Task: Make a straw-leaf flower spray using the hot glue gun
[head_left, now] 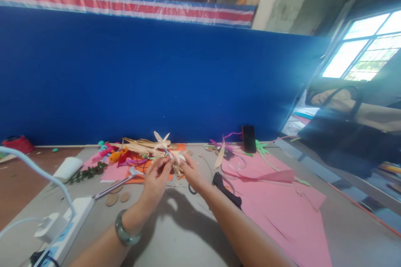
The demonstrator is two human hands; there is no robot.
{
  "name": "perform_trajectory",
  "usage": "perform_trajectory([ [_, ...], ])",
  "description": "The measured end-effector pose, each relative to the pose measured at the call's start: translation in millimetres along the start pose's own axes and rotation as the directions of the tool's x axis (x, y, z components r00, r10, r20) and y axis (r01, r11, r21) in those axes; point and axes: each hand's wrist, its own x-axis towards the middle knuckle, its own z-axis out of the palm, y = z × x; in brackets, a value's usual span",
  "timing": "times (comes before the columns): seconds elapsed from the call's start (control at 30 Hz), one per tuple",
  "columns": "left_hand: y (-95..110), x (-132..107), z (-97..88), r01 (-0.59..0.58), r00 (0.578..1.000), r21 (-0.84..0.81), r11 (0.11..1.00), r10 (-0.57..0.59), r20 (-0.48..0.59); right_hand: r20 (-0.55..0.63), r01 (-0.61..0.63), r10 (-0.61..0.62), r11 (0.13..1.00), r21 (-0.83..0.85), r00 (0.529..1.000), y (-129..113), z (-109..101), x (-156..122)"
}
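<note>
Both my hands meet above the grey table [175,225]. My left hand [156,180], with a green bangle on its wrist, pinches a small flower of pale dried leaf strips [171,154]. My right hand [191,171] is closed on the same flower from the right side. Pointed pale petals stick up above my fingers. A heap of dried leaf strips [140,146] lies just behind the hands.
Pink paper sheets [282,200] cover the table's right part, orange paper [140,167] lies under the strips. A black phone [248,138] leans on the blue wall. A black tool [226,190] lies by my right forearm. A power strip [67,229], cardboard discs [117,198] and green sprig [86,173] sit left.
</note>
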Motion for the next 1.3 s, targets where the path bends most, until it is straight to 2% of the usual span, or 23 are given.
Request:
perform_trajectory([
  [0.07,0.0,-0.1,0.8,0.046,0.998,-0.059,0.997,-0.043,0.049,-0.018,-0.032,0.033,0.999,0.037,0.999,-0.5,-0.4,1.8],
  [0.17,7.5,-2.3,2.6,0.118,0.979,-0.102,0.988,-0.098,0.177,-0.041,-0.066,0.069,0.996,0.062,0.997,-5.9,-2.5,3.6],
  [0.23,17.7,-4.8,0.9,0.104,0.972,-0.03,0.994,-0.095,0.215,-0.047,-0.08,0.083,0.994,0.069,0.995,-9.7,-4.4,4.7],
  [0.3,30.7,-7.3,-5.1,0.042,0.968,0.113,0.993,-0.069,0.242,-0.053,-0.081,0.084,0.994,0.069,0.995,-10.9,-6.0,6.2],
  [0.37,44.3,-8.6,-14.6,-0.068,0.96,0.252,0.965,-0.005,0.279,-0.063,-0.071,0.075,0.996,0.06,0.995,-8.2,-6.8,8.2],
  [0.43,55.0,-7.8,-24.7,-0.228,0.968,0.393,0.891,0.163,0.191,-0.075,-0.049,0.053,0.998,0.044,0.996,-2.0,-6.5,10.2],
  [0.5,60.5,-5.0,-32.0,-0.376,0.924,0.47,0.798,0.361,0.127,-0.084,-0.019,0.021,1.0,0.018,0.996,5.5,-5.4,11.3],
  [0.6,58.0,-0.4,-34.3,-0.532,0.839,0.515,0.672,0.503,0.21,-0.066,0.02,-0.022,0.999,-0.033,0.998,14.5,-2.9,10.2],
  [0.7,48.0,1.3,-30.2,-0.587,0.802,0.56,0.586,0.518,0.298,-0.03,0.055,-0.058,0.995,-0.081,0.998,17.4,-0.5,6.0],
  [0.83,35.7,1.1,-28.2,-0.624,0.761,0.597,0.504,0.566,0.317,0.005,0.113,-0.114,0.983,-0.143,0.994,15.7,2.4,-0.4],
  [0.97,31.3,1.8,-30.5,-0.615,0.745,0.645,0.454,0.602,0.287,0.027,0.159,-0.157,0.967,-0.201,0.987,13.6,6.0,-4.8],
  [1.3,27.1,2.7,-30.7,-0.582,0.73,0.694,0.425,0.648,0.216,0.033,0.244,-0.251,0.886,-0.394,0.967,-0.8,11.4,-11.8],
])
